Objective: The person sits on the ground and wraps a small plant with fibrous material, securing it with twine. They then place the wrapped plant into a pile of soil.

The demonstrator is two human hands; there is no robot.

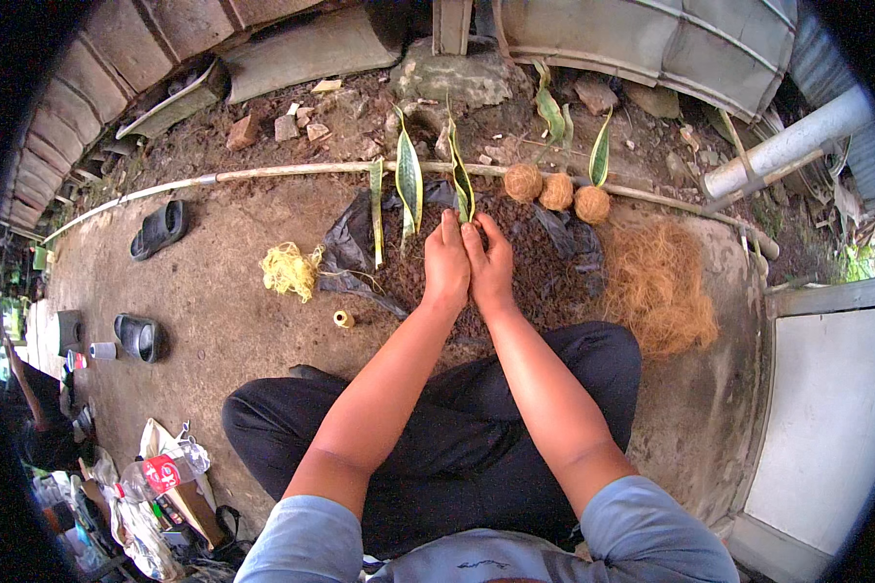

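My left hand [446, 264] and my right hand [490, 264] are pressed together around the base of an upright snake plant leaf [461, 182]. The leaf is green with yellow edges, and its lower end is hidden between my palms. I cannot tell whether soil is packed inside them. Below my hands, dark crumbly soil [547, 273] lies on a torn black plastic sheet [346, 237]. To the left of my hands are another snake plant leaf [408, 175] and a narrow cut leaf piece [377, 218].
Three fibre-wrapped balls [523, 182] sit at the right by a long pale pipe [321, 169]. Loose coconut fibre [660, 291] is heaped beside the soil. Leftward lie tangled yellow twine [292, 271], a small thread spool [343, 318] and black sandals [159, 229]. A plastic bottle [160, 474] lies lower left.
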